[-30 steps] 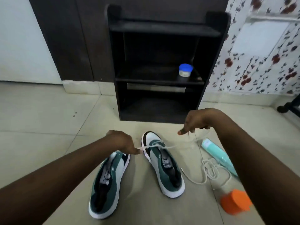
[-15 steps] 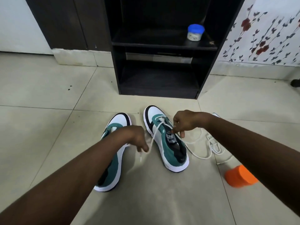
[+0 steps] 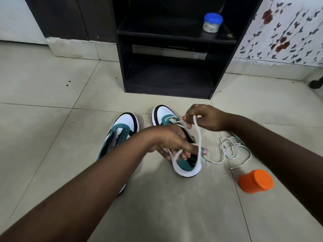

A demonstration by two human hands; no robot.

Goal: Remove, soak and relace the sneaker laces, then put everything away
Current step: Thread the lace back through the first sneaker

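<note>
**Q:** Where are the sneakers and the laces?

**A:** 2 green-and-white sneakers stand side by side on a pale tiled floor (image 3: 52, 154), toes pointing away from the viewer. The left sneaker (image 3: 120, 135) has no lace showing and is partly hidden by the left forearm. The right sneaker (image 3: 185, 165) has a white lace (image 3: 198, 137) crossing its front eyelets. A second white lace (image 3: 232, 149) lies in a loose tangle on the floor just right of that shoe.

**Q:** What are the hands doing?

**A:** The right hand (image 3: 204, 117) pinches the threaded lace between curled fingertips above the shoe's toe. The left hand (image 3: 173, 142) is over the middle of the right sneaker, fingers curled around the lace where it loops down.

**Q:** Any containers?

**A:** 3. An orange cup-shaped container (image 3: 255, 181) lies on its side on the floor, right of the loose lace; its contents cannot be seen. A small jar with a blue lid (image 3: 212, 22) stands on the middle shelf of a black open shelf unit (image 3: 122, 58) behind the shoes, holding something pale. A teal bottle (image 3: 236, 137) is mostly hidden behind the right forearm.
</note>
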